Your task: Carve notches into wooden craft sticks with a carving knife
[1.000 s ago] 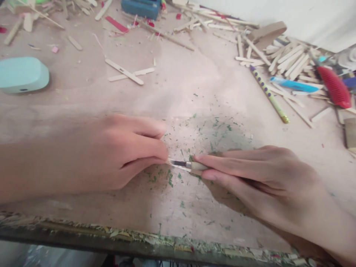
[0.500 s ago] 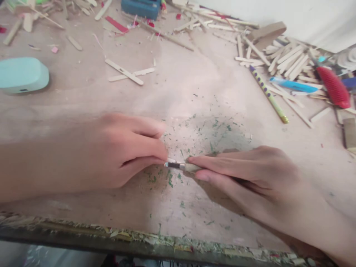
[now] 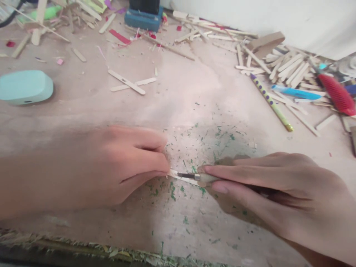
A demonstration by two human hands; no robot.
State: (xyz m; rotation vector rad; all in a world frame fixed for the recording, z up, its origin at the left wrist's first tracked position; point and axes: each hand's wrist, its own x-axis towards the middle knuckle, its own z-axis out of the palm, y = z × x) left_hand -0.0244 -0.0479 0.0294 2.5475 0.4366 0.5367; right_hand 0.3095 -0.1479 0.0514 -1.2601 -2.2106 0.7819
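Observation:
My left hand (image 3: 133, 167) is closed, its fingertips pinching a thin pale wooden stick (image 3: 185, 179) down against the table. Only the stick's right part shows; the rest is under the fingers. From the right, my right hand (image 3: 267, 189) grips a craft knife (image 3: 207, 178) by its light handle, thumb below and index finger along the top. The knife's dark blade points left and lies over the stick, a short way from the left fingertips. Green shavings (image 3: 172, 193) are scattered on the table around both hands.
Two crossed craft sticks (image 3: 126, 82) lie beyond my left hand, with a light-blue case (image 3: 26, 87) further left. A dotted pencil (image 3: 272, 104), a blue pen (image 3: 296, 92), a red-handled tool (image 3: 336, 93) and a stick pile (image 3: 292, 68) sit at the right. A blue-based object (image 3: 144, 18) stands at the back.
My right hand has drawn the knife to the right, away from the left fingertips, so more of the stick shows. The whole view has shifted, with everything sitting slightly lower.

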